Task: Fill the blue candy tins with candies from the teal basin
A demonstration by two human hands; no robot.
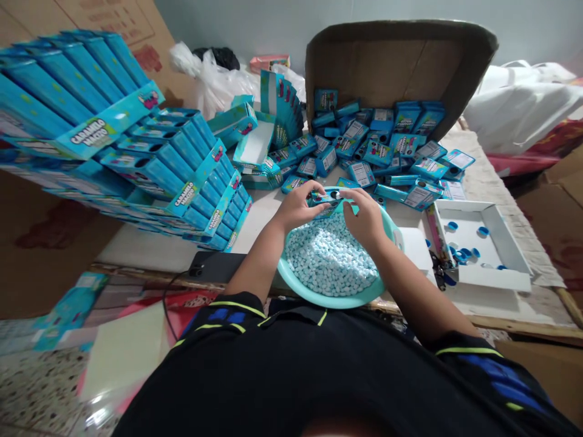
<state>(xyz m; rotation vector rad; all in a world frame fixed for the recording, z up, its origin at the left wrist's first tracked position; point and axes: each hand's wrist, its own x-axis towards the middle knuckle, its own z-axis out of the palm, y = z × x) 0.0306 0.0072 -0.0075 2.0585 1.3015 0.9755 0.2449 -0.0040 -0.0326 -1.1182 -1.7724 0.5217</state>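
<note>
Both hands hold one small blue candy box [324, 198] just above a turquoise bowl [319, 294]. The bowl is filled with several small pale blue candies [330, 258]. My left hand [298, 206] grips the box's left end with curled fingers. My right hand [364, 215] pinches its right end. Behind the hands lies a heap of similar small blue boxes [378, 145], spilling from a tipped cardboard carton [392, 60].
Stacks of blue display cartons [136, 145] rise at the left. A white tray [496, 276] with several blue caps sits at the right. A black phone [214, 267] with a cable lies at the table's front edge. White plastic bags sit at the back.
</note>
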